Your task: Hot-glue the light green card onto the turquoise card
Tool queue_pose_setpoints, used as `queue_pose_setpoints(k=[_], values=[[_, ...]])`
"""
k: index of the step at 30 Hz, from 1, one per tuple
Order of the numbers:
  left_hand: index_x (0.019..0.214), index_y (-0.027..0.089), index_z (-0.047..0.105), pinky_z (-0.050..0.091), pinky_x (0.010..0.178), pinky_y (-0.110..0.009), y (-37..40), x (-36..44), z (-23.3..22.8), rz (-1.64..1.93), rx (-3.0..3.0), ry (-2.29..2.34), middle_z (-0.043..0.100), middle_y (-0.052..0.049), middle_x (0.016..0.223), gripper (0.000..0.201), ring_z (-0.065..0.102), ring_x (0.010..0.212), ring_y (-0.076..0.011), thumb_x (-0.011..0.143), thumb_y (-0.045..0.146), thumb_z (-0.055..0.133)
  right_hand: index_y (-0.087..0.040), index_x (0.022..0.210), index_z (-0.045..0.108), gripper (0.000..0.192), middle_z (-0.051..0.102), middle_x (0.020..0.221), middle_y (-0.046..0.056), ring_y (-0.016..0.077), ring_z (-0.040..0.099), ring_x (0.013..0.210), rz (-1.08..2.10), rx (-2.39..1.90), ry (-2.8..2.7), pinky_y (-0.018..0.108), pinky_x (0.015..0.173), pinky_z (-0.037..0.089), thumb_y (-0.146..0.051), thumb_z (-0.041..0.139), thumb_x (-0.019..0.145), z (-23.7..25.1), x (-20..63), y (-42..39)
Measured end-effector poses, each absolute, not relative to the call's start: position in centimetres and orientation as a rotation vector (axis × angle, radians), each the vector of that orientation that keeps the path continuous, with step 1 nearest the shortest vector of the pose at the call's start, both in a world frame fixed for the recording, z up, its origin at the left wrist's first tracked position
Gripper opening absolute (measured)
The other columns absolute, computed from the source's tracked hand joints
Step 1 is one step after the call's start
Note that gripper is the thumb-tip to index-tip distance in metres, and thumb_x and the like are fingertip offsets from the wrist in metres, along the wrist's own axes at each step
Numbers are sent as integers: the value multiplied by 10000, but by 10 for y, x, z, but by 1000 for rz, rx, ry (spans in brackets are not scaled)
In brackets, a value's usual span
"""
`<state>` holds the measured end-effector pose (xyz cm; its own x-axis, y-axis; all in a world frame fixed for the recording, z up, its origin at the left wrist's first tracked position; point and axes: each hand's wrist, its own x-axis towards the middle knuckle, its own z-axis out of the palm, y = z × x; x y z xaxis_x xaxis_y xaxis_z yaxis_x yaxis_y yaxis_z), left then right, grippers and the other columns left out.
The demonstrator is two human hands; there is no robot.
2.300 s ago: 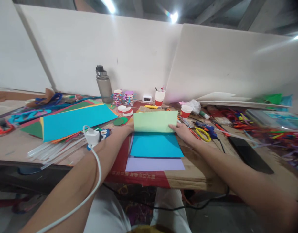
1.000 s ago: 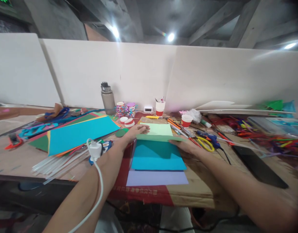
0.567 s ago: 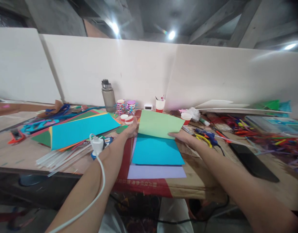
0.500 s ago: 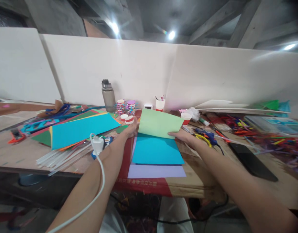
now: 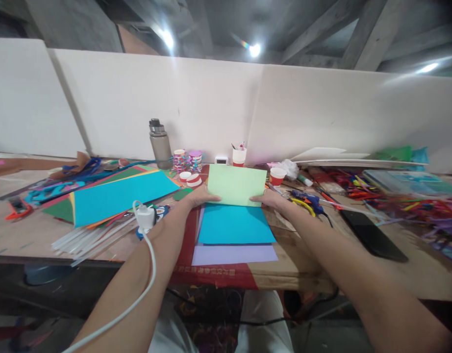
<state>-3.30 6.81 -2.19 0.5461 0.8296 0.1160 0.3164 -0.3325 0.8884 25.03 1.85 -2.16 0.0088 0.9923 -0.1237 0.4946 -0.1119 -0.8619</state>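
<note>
A light green sheet of paper [image 5: 236, 185] stands tilted up between my two hands. My left hand [image 5: 200, 196] grips its lower left corner, with the thumb across the front. At the lower right corner my right hand [image 5: 268, 198] pinches the same sheet, thumb also in front. My other fingers are mostly hidden behind the paper. Directly below and nearer to me lies a blue sheet [image 5: 236, 225], partly covered at its far edge by the green one. Beneath the blue sheet a lilac sheet [image 5: 235, 255] sticks out at the near side.
Left are a fan of coloured sheets [image 5: 119, 196], white sticks [image 5: 89, 240], a white plug with cable [image 5: 147, 218] and a bottle [image 5: 160, 144]. Paper cups [image 5: 277, 176] stand behind. Right lie a blue glue gun [image 5: 307, 200], a black phone [image 5: 373, 235] and a plastic box [image 5: 410, 182].
The green sheet has straightened and its right side has shifted left. My left thumb now shows on the front of the sheet. The view has shifted slightly.
</note>
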Motion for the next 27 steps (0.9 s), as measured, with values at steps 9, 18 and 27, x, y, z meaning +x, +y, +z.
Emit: queue_pose_setpoints(k=[9, 18, 27], values=[[1141, 116, 603, 396, 1034, -399, 62, -28, -17, 728, 1874, 986, 573, -141, 1296, 764, 511, 1212, -301, 491, 463, 804, -151, 858, 711, 260, 729, 908, 67, 226, 670, 841, 840, -1694, -1551, 342, 795, 510, -287, 753, 641, -36, 250, 23], [1215, 125, 553, 381, 1043, -379, 68, -27, -20, 734, 1860, 984, 578, -141, 1291, 847, 538, 1187, -283, 480, 461, 805, -145, 1036, 619, 319, 676, 1038, 101, 204, 632, 905, 268, -1674, -1457, 338, 837, 471, -345, 568, 793, -7, 280, -19], [1148, 132, 606, 395, 1025, -394, 68, -27, -18, 760, 1854, 955, 611, -135, 1248, 784, 531, 1189, -293, 459, 443, 812, -125, 890, 679, 235, 685, 907, 196, 326, 636, 949, 81, -2342, -1398, 400, 804, 468, -293, 622, 736, -4, 383, -34]])
